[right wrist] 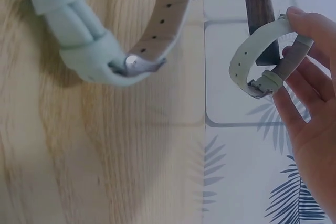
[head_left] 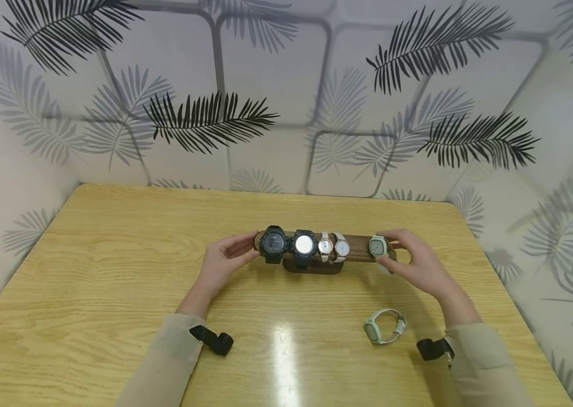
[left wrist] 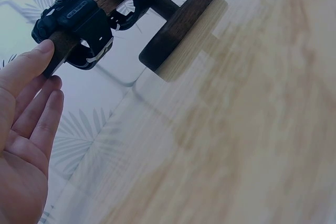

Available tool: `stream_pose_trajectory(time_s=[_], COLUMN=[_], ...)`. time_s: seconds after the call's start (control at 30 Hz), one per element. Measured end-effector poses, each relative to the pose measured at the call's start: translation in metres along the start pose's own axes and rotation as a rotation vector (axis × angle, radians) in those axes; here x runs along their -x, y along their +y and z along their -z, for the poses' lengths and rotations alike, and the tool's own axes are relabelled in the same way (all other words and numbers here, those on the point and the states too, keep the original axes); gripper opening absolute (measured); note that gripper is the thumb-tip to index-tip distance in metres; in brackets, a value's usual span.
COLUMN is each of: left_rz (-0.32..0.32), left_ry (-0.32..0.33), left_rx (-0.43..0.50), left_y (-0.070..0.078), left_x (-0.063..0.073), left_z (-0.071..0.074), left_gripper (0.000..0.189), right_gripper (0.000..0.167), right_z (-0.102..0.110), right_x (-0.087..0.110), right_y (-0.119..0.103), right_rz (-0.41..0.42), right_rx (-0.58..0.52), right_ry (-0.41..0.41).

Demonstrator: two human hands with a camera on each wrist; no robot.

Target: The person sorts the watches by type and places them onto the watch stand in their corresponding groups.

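Observation:
A dark wooden watch stand (head_left: 359, 249) carries two black watches (head_left: 273, 243) at its left and two small watches with pale straps (head_left: 341, 247) near the middle. My left hand (head_left: 217, 265) pinches the bar's left end, thumb above and fingers below in the left wrist view. At the other end, my right hand (head_left: 421, 265) holds a mint-green square watch (head_left: 377, 246) between thumb and fingers. Its buckled strap (right wrist: 245, 66) loops around the bar's tip in the right wrist view. The right hand partly hides that end.
Another mint-green watch (head_left: 372, 332) lies on its side on the wooden table (head_left: 113, 271), in front of the stand and left of the right forearm. Leaf-patterned covering (head_left: 276, 152) rises behind the table. A wrist camera (head_left: 431, 349) sits on each sleeve.

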State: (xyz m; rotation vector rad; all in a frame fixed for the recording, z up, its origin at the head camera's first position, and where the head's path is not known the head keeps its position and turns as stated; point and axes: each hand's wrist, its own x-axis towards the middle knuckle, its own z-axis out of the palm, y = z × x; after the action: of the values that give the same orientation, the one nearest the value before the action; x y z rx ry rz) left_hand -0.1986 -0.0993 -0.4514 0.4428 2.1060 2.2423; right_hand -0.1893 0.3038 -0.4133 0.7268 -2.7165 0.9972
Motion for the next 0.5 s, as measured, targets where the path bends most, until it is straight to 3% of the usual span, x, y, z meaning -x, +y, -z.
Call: stream_pose_trajectory(time_s=[0.5], left_rz=[-0.011], left_ry=[0.007], left_rx=[0.002], left_y=[-0.0008], left_x=[-0.0010], left_z=[0.0001], left_gripper=[0.041], right_gripper=[0.052], right_z=[0.0021], right_x=[-0.0021], right_y=[0.0020], right_rz=[-0.074], right_rx=[-0.054], right_ry=[-0.062])
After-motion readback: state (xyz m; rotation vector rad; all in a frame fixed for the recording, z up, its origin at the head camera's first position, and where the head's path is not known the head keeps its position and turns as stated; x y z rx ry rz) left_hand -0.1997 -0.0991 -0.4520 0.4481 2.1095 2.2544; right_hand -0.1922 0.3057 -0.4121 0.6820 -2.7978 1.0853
